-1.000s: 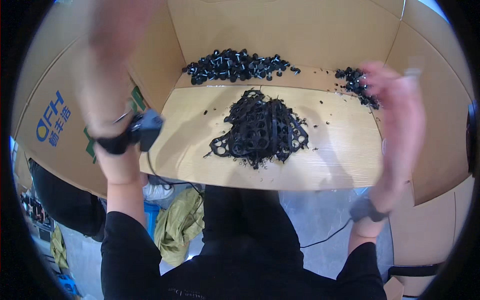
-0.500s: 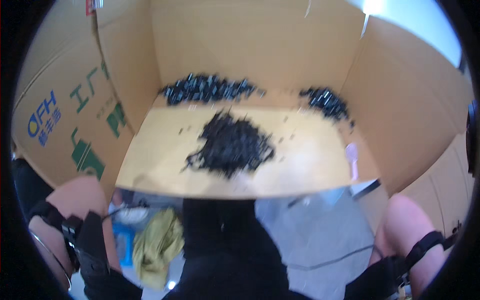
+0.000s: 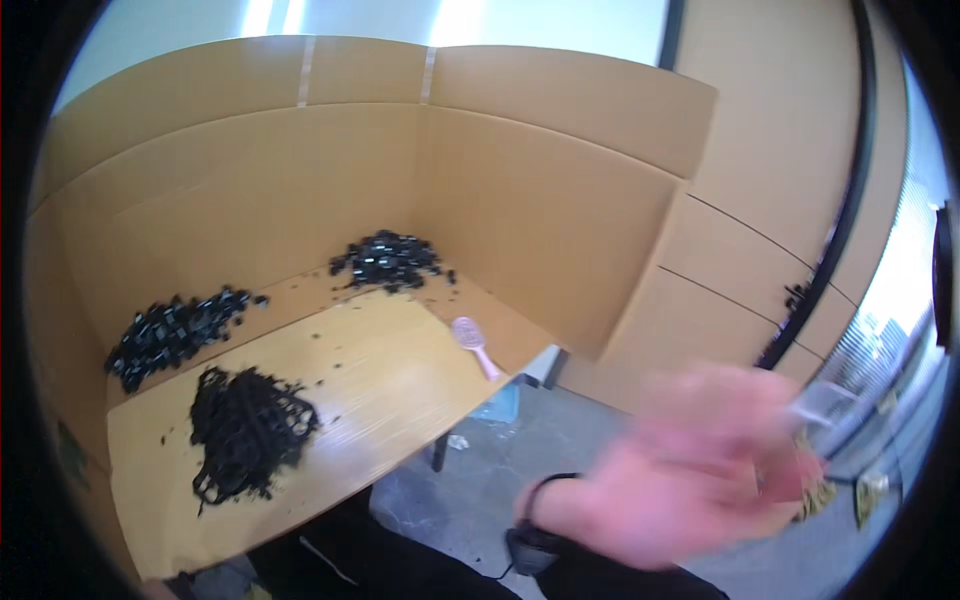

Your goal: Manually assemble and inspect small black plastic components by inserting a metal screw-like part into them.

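My right hand (image 3: 680, 470) is raised at the lower right, above the floor and away from the table. Motion smears its fingers, so I cannot see whether they hold anything. A black strap with a small black device (image 3: 535, 548) circles its wrist. At the lower left, a sliver of skin that may be my left hand (image 3: 158, 590) shows beside the table's near corner, its fingers hidden. On the pale wooden table (image 3: 400, 350) lies a heap of tangled black strips (image 3: 245, 430). Behind it are two piles of small shiny black pieces, one left (image 3: 175, 335) and one right (image 3: 388, 260).
A pink hairbrush (image 3: 475, 345) lies at the table's right edge. Cardboard walls (image 3: 560, 210) enclose the back and sides. A few black bits are scattered around the heap. Under the table's right side a light blue bag (image 3: 497, 405) rests on the grey floor.
The view has swung to the right, so the table and piles now appear further left. My right hand has come into view; earlier only parts of both arms showed.
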A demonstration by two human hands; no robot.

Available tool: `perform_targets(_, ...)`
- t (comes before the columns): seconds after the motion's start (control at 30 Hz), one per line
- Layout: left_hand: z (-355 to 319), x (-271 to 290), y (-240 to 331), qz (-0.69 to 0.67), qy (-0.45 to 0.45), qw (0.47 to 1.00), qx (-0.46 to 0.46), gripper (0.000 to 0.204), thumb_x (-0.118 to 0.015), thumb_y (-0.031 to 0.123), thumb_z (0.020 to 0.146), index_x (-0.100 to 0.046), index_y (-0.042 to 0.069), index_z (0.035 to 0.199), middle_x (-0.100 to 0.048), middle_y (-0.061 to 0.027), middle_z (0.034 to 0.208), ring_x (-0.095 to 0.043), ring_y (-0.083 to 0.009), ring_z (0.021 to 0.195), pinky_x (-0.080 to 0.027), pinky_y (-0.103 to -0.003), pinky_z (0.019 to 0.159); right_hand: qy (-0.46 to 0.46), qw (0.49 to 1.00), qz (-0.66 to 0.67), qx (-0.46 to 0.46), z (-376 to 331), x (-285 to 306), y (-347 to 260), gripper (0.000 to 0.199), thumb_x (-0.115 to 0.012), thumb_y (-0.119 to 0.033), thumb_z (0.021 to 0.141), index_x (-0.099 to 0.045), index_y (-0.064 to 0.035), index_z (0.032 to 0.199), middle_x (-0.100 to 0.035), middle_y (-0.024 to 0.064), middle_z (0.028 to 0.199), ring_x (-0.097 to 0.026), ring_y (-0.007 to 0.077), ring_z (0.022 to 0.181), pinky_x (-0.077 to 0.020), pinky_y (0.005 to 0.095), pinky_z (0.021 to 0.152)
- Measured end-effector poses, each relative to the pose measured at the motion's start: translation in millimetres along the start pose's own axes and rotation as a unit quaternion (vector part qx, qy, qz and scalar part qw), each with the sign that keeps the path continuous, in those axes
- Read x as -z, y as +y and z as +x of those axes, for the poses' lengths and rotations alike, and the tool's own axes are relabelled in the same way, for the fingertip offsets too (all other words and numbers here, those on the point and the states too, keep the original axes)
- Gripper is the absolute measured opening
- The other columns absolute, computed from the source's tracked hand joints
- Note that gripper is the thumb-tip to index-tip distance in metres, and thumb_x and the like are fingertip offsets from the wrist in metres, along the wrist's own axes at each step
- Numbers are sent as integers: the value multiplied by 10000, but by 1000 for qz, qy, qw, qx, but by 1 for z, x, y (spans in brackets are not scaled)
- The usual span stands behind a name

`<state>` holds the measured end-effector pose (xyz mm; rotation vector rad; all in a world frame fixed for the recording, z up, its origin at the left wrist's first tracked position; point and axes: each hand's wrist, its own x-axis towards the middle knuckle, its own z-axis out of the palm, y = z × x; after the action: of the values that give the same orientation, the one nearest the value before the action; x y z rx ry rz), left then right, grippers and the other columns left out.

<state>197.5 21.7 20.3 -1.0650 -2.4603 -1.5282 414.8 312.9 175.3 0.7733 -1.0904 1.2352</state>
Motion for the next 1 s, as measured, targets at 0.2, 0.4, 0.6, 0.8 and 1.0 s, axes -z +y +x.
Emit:
perform_targets(0.2, 57, -43, -1, -39, 6, 999, -31, 424, -529, 289, 977, -494, 9, 1294, -512, -160, 1351, -514, -280, 1241, -400, -411, 1064, -119, 843, -355, -386, -118, 5, 200, 276, -383, -223, 1018, -471, 9, 897, -563, 193, 733, -578, 385, 705, -425, 460, 629)
perform_targets(0.4, 74, -64, 12, -74, 20, 995, -59, 413, -533, 287, 973, -503, 14, 1281, -522, -156, 1336, -521, -278, 1231, -403, -410, 1058, -260, 721, -495, -410, -216, 31, 274, 241, -431, -201, 994, -522, 18, 950, -634, 242, 837, -640, 423, 746, -515, 502, 678)
perform_targets(0.6, 80, -78, 34, -110, 5, 988, -109, 401, -536, 285, 969, -512, 18, 1268, -533, -151, 1321, -528, -276, 1221, -406, -408, 1052, -253, 695, -567, -362, -250, 33, 308, 218, -478, -203, 970, -531, 8, 986, -631, 202, 838, -667, 352, 741, -544, 437, 642)
perform_targets(0.8, 79, -93, 61, -152, -34, 975, -160, 390, -540, 283, 966, -522, 22, 1255, -543, -146, 1306, -534, -275, 1210, -410, -407, 1046, -144, 762, -560, -293, -242, 13, 289, 332, -550, -251, 945, -500, 45, 1085, -562, 221, 1004, -632, 346, 817, -527, 401, 663)
perform_targets(1.0, 75, -106, 81, -188, -47, 963, -189, 379, -543, 281, 962, -531, 27, 1243, -554, -141, 1291, -541, -273, 1200, -413, -406, 1040, -432, 865, -219, -132, -254, -53, 150, 196, -545, -205, 824, -537, -41, 932, -562, 176, 916, -590, 347, 814, -451, 518, 764)
